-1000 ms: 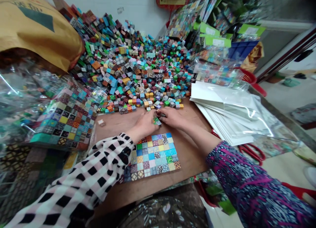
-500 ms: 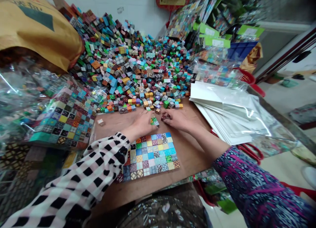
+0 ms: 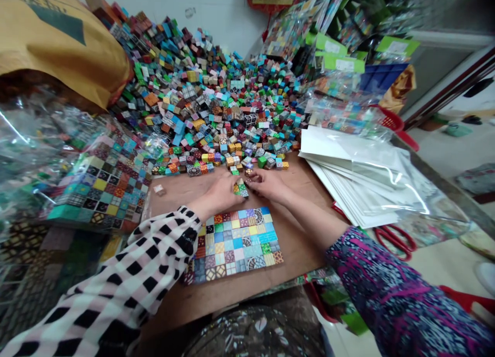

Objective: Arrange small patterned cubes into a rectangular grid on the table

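My left hand (image 3: 221, 193) is closed around a short block of small patterned cubes (image 3: 240, 188), green and yellow faces showing at its fingertips. Close beside it, the fingers of my right hand (image 3: 270, 187) pinch a small dark patterned cube, mostly hidden by the fingertips. The two hands nearly meet over the brown board (image 3: 297, 233). Just below them lies a flat rectangle of patterned cubes (image 3: 240, 246) set in neat rows, its left side partly behind my left sleeve.
A big heap of loose cubes (image 3: 216, 109) rises against the wall. To the left stand a plastic-wrapped cube stack (image 3: 102, 187) and a yellow sack (image 3: 65, 47). White sheets in plastic (image 3: 348, 176) and red scissors (image 3: 396, 242) lie right. One cube (image 3: 159, 190) sits alone on the board.
My right hand has moved left with its cube, up to the block in my left hand. The left hand has stayed nearly in place. The view has shifted slightly.
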The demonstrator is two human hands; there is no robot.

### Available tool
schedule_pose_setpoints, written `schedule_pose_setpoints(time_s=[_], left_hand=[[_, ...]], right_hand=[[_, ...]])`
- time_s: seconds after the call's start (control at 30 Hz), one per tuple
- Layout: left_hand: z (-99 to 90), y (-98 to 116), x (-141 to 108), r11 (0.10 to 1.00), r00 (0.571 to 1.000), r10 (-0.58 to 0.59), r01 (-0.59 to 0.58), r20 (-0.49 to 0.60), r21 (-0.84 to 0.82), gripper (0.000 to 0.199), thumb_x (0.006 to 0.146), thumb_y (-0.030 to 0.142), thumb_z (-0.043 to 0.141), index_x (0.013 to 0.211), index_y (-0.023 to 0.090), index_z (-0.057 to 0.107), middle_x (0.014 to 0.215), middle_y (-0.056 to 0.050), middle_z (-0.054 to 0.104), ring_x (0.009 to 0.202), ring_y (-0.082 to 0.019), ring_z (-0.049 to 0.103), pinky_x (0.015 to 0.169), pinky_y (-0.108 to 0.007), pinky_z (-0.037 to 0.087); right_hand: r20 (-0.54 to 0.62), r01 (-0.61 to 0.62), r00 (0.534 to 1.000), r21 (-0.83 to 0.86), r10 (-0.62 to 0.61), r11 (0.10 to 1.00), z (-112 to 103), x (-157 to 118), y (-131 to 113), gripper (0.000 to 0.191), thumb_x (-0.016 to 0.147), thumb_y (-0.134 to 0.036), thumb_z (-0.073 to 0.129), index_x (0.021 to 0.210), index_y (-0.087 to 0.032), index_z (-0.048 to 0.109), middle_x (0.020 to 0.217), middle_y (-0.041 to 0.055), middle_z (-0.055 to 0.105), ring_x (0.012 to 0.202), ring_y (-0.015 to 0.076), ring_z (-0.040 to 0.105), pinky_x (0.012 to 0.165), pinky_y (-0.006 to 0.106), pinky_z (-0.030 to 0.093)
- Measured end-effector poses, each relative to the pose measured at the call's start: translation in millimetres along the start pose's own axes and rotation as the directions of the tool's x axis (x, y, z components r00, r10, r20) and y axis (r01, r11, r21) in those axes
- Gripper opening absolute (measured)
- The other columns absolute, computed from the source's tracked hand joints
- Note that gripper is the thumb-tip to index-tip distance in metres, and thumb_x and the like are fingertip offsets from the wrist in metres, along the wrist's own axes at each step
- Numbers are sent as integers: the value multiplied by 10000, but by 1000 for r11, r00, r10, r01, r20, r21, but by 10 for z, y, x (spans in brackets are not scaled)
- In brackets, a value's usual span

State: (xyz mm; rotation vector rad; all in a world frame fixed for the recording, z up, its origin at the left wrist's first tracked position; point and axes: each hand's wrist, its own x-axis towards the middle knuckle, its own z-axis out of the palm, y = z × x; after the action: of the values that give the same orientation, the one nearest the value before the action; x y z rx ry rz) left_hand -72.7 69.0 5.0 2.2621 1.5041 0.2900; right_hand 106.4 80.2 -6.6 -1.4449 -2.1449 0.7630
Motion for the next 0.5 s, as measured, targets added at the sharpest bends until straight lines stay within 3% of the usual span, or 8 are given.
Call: schedule_pose_setpoints(time_s=[0.23, 0.4, 0.5], left_hand=[[2, -43, -17, 1000, 1000, 2, -1, -19, 19, 459, 692, 295, 674, 1129, 164, 629, 1100, -122, 598, 1050, -298, 569, 932, -429, 479], [-18, -118, -46, 999, 999, -10, 12, -47, 39, 456, 696, 343, 671, 1114, 166, 628, 1116, -133, 580, 1097, -323, 536, 974, -456, 447], [-45, -168, -69, 999, 1000, 1, 0, -27, 36, 501, 681, 333, 675, 1149, 164, 614, 1107, -131, 582, 1099, -326, 527, 966, -462, 446]], right_hand=[[18, 11, 1000, -97, -9, 995, -41, -12, -43, 177, 785, -135, 577, 943, -200, 622, 968, 76, 695, 835, 209, 612, 738, 339, 474], [17, 42, 999, -205, -39, 978, -43, -52, -38, 241, 805, -130, 524, 1021, -157, 629, 1126, 163, 644, 955, 260, 593, 818, 398, 451], [31, 112, 994, -267, -108, 957, -98, -117, -46, 214, 830, -160, 533, 1010, -181, 646, 1200, 145, 619, 997, 256, 588, 836, 388, 451]])
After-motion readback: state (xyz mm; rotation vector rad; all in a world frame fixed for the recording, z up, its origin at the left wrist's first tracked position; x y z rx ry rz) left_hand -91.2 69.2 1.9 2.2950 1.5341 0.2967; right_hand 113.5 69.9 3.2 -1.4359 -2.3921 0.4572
